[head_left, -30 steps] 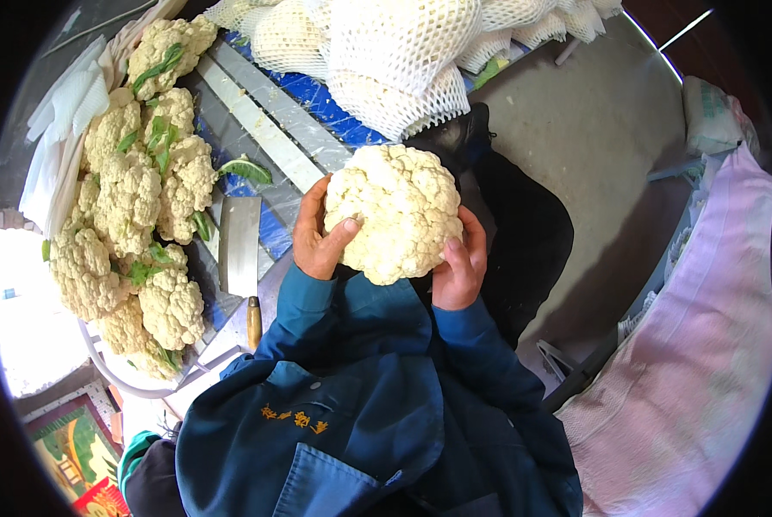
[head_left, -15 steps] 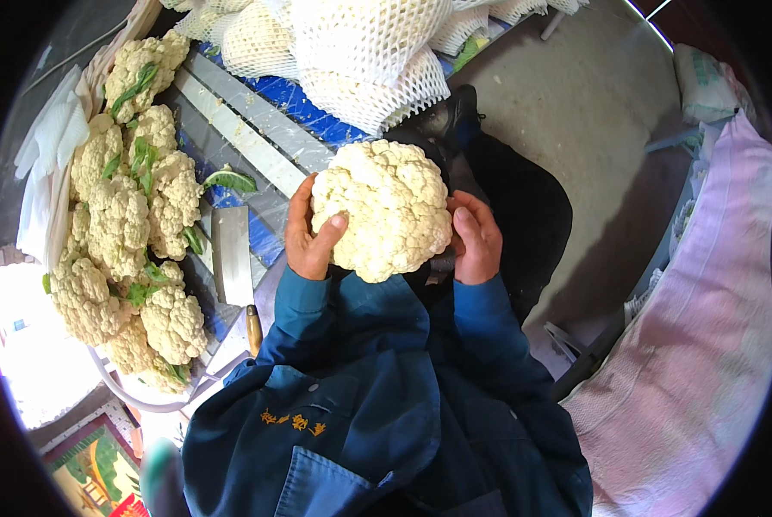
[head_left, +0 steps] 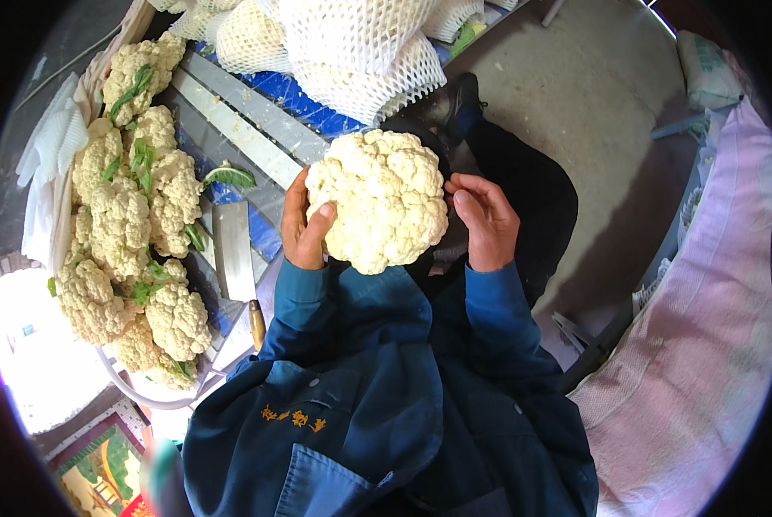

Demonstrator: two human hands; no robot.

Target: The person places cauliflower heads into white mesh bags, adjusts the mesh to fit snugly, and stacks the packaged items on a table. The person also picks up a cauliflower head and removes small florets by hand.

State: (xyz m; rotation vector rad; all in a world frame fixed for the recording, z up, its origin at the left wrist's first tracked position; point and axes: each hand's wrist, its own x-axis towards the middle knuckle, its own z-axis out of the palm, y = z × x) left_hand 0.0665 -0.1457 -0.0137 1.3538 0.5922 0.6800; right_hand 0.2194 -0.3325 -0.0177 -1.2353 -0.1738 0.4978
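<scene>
A large trimmed cauliflower (head_left: 377, 200) is held in front of my body, its creamy crown facing up. My left hand (head_left: 307, 226) grips it from the left, thumb on top and the other fingers hidden along the side and underneath. Just off its right edge is my right hand (head_left: 488, 222), with thumb and fingers apart and nothing seen between them. A cleaver (head_left: 233, 252) with a wooden handle lies on the slatted table to the left. Beside it is a loose green leaf (head_left: 229, 176).
Several cauliflowers (head_left: 119, 220) with leaf scraps are heaped at the left, next to white foam sleeves (head_left: 52, 142). Foam-netted cauliflowers (head_left: 351, 43) stand at the table's far end. A pink cloth (head_left: 687, 345) covers something along the right, beyond the concrete floor (head_left: 575, 112).
My right hand has come away from the cauliflower, moving slightly right. The cauliflower has shifted a little up and left in my left hand.
</scene>
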